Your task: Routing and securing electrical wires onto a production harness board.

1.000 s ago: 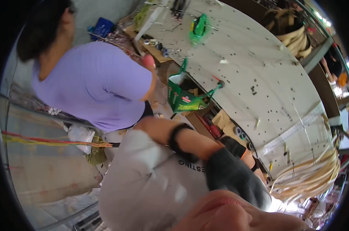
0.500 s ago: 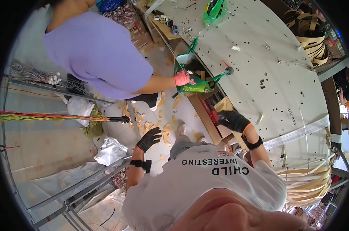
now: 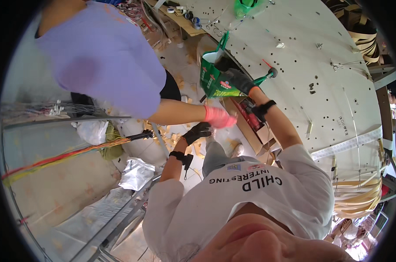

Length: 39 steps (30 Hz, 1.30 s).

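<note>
My right hand (image 3: pixel 239 81), in a black glove with an orange cuff, reaches over the mouth of a green shopping bag (image 3: pixel 212 78) hung at the edge of the perforated board. Its fingertips blend into the bag's dark inside, so their grip is hidden. Lower and to the left, my left hand (image 3: pixel 197 132), also black-gloved, has its fingers extended and nothing visible in them. Just beyond it is a co-worker's pink-gloved hand (image 3: pixel 220 117), smeared by motion; I cannot tell whether it holds anything.
A large pale board (image 3: pixel 294 83) dotted with holes fills the right side. Under its edge sits an open cardboard box (image 3: pixel 246 126). Coloured wires (image 3: pixel 80 153) cross a metal frame at left, near a silver bag (image 3: pixel 137 174). Scraps litter the floor. The co-worker in purple (image 3: pixel 106 61) stands at upper left.
My right hand has moved up and left from the board's edge to the bag. My left hand has moved right and up. The co-worker's pink-gloved hand has left the bag and come nearer.
</note>
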Available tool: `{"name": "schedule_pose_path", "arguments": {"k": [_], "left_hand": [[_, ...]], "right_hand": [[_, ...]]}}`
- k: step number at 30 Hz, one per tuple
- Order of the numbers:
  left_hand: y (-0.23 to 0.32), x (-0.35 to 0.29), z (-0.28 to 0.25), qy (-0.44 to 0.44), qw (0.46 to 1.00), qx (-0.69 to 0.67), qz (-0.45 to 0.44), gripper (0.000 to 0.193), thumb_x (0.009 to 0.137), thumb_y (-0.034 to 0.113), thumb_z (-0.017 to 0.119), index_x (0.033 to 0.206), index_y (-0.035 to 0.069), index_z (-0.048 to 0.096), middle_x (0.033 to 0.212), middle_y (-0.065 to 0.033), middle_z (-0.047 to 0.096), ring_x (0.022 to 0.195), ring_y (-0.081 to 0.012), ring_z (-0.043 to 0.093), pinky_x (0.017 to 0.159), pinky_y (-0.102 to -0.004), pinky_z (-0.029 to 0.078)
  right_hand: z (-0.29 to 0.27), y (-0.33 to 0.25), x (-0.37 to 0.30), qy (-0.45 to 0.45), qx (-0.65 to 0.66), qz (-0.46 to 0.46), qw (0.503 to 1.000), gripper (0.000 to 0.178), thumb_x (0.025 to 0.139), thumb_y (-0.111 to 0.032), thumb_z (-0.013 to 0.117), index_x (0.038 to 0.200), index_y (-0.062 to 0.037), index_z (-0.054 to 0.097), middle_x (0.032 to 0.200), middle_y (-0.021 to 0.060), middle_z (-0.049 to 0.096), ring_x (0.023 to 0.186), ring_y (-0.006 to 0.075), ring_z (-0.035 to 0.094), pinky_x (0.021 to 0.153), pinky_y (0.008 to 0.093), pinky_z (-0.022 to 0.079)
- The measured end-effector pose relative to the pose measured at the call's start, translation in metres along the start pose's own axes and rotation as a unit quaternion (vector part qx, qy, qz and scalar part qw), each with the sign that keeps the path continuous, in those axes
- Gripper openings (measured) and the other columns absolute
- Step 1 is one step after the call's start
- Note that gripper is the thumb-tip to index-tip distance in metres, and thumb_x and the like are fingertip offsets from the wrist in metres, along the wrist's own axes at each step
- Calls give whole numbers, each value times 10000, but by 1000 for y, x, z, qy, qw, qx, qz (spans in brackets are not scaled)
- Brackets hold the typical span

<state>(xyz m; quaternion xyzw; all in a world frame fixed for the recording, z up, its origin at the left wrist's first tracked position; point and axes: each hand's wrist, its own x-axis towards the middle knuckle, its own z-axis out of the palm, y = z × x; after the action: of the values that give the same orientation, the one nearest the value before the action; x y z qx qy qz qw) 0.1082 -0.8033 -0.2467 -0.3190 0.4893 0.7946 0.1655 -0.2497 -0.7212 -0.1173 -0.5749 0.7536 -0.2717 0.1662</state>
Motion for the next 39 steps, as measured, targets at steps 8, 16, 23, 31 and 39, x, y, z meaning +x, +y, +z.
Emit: {"name": "schedule_pose_path", "arguments": {"k": [8, 16, 23, 31, 39], "left_hand": [[-5, 25, -40, -25, 998, -52, -34, 553, 915, 216, 646, 1415, 155, 417, 1323, -51, 543, 1157, -180, 587, 916, -344, 503], [-34, 18, -119, 248, 967, 59, 15, 913, 752, 354, 831, 1456, 44, 338, 1372, -154, 473, 1160, -246, 535, 962, -356, 461], [63, 33, -136, 483, 825, 178, 234, 849, 782, 152, 807, 1460, -17, 323, 1431, -206, 416, 1285, -281, 436, 989, -391, 460], [375, 86, -31, 338, 714, 340, 510, 925, 860, 342, 728, 1512, -8, 174, 1418, -266, 413, 1308, -337, 407, 1102, -385, 346], [604, 182, -181, 299, 771, 252, 503, 564, 845, 337, 750, 1268, 31, 539, 1171, -111, 616, 1030, -253, 620, 827, -375, 517]], "right_hand": [[139, 0, 15, -75, 585, 389, 708, 260, 959, -265, 551, 1130, -91, 641, 1089, 81, 687, 927, 184, 653, 814, 347, 525], [197, -4, -167, -172, 333, 267, 888, 317, 971, -322, 530, 1117, -68, 649, 1016, 139, 696, 909, 289, 667, 842, 392, 523], [117, -66, -275, -226, -7, 353, 908, 497, 882, -437, 624, 1185, -44, 608, 1067, 196, 691, 1007, 359, 660, 893, 430, 517], [49, -102, -247, 1, 54, 281, 958, 431, 921, -360, 610, 1193, -26, 604, 1100, 203, 668, 1002, 380, 637, 887, 418, 505], [19, -139, -182, 7, 138, 172, 975, 378, 902, -292, 640, 1179, -35, 629, 1092, 192, 678, 999, 367, 647, 895, 422, 514]]}}
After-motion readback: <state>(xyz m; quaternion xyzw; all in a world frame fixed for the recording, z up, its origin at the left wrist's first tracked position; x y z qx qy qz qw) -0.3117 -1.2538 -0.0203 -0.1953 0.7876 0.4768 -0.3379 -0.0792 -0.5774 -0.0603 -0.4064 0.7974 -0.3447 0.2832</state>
